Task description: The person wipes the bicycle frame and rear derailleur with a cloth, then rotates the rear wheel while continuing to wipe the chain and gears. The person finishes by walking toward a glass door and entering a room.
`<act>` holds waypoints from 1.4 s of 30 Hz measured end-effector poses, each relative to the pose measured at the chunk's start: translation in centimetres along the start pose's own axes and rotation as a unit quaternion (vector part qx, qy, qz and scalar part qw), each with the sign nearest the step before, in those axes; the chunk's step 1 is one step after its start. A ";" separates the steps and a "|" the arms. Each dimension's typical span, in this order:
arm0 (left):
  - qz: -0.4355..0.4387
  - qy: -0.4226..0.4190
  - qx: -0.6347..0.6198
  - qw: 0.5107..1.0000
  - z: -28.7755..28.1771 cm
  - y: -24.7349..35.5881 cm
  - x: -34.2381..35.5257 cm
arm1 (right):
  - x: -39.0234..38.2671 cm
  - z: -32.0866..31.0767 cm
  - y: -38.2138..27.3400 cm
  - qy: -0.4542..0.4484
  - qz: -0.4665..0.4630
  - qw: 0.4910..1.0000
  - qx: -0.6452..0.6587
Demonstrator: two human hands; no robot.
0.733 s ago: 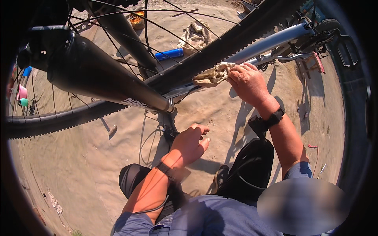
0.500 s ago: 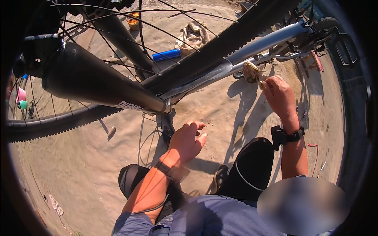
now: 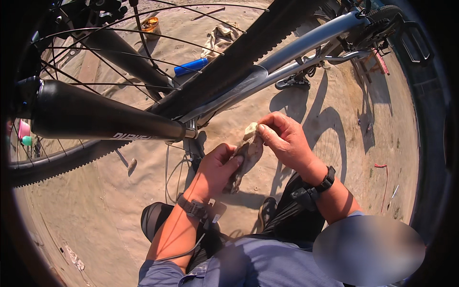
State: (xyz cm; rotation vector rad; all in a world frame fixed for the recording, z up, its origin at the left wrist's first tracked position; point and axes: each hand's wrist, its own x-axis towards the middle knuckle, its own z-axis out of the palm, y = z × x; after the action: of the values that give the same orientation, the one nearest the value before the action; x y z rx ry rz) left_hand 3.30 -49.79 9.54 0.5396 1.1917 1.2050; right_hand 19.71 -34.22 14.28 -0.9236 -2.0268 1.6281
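Between my two hands hangs a soiled work glove (image 3: 248, 153), grey-brown with a paler cream cuff at its top. My left hand (image 3: 216, 168) pinches its side with thumb and fingers. At the cream cuff, my right hand (image 3: 285, 139) grips the edge between thumb and forefinger. Just beyond the hands is an upturned-looking bicycle: its black fork leg (image 3: 110, 112) and silver frame tube (image 3: 311, 40) slant across the upper view. The fork's lower end is close to my left hand but apart from it.
A knobbly tyre (image 3: 224, 57) and spokes cross the top. Beyond them on the sandy ground lie a blue cylinder (image 3: 191, 67), a crumpled pale cloth (image 3: 221, 39) and an orange-brown tub (image 3: 151, 27). A red cord (image 3: 381, 166) lies at right; my shoe (image 3: 268, 210) is below.
My right hand has brought the glove from the right, near the frame, to the middle. My left hand, empty before, has taken hold of it. The view has shifted slightly.
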 end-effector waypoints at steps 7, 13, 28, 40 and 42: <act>0.056 0.053 -0.227 0.971 -1.5 -0.4 0.0 | -0.9 4.1 -0.9 -0.120 -0.236 0.930 -0.254; 0.067 0.113 -0.164 0.978 -1.2 -0.4 -0.1 | 1.2 3.2 1.1 0.042 -0.237 0.955 -0.175; 0.041 0.149 -0.056 0.986 -1.0 -0.2 0.2 | 7.8 11.0 -0.7 0.030 -0.391 0.842 -0.371; 0.003 0.071 -0.023 0.997 -0.9 -1.6 1.0 | 10.7 7.9 -1.5 -0.127 -0.324 0.791 -0.504; -0.003 0.072 -0.021 0.997 -1.2 -1.3 0.7 | 11.5 6.1 -3.2 -0.155 -0.255 0.787 -0.539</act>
State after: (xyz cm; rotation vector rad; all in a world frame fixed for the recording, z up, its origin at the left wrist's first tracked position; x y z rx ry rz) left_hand 2.73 -49.89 7.75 0.4238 1.2856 1.2787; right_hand 6.70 -30.98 14.58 -0.2729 -3.1056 0.2176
